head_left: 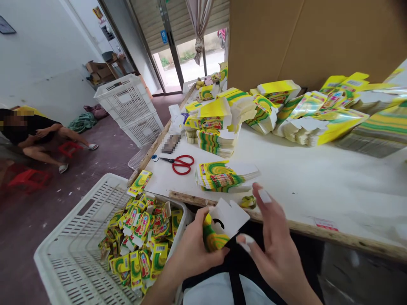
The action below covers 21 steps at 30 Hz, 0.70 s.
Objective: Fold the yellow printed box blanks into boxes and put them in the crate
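Note:
My left hand (200, 243) is closed round a small yellow and green carton (216, 237), whose white end flap stands open toward the table. To its right, my right hand (275, 241) has its fingers apart and white coverings on the thumb and a fingertip; nothing is in it. Just beyond the hands, a fanned stack of flat cartons (222, 176) lies on the white table (286, 182). A small yellow-green piece (248, 202) sits at the wooden table edge, close to the right fingertips.
Below left stands a white plastic crate (79, 237) holding many small cartons (143, 237). Red-handled scissors (182, 164) lie near the table's left corner. Carton stacks (219, 140) line the back before a cardboard sheet (311, 38). Stacked crates (130, 106) and a seated person (41, 131) are left.

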{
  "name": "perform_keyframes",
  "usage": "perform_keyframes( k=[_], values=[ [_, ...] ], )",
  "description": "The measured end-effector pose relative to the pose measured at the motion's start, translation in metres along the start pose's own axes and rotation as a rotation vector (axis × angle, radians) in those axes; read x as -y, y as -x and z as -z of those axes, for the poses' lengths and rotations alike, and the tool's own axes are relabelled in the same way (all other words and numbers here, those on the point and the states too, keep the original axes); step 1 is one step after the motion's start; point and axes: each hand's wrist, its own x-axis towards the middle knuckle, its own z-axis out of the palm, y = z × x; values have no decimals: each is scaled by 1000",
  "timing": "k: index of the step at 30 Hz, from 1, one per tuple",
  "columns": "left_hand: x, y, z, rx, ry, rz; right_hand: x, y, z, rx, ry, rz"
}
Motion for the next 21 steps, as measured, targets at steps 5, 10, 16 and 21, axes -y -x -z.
perform_keyframes(
  k=[5, 10, 16, 21],
  values=[
    [4, 3, -12, -8, -180, -230, -21, 10, -14, 269, -585, -650],
    [2, 3, -7, -46, -247, -267, -18, 11, -22, 244, -631, -735],
    [0, -3, -5, 38, -229, -184, -12, 31, -28, 321, -226, -325],
    [5, -3, -9, -30, -246, -202, -20, 26, -20, 351, -74, -163]
  ],
)
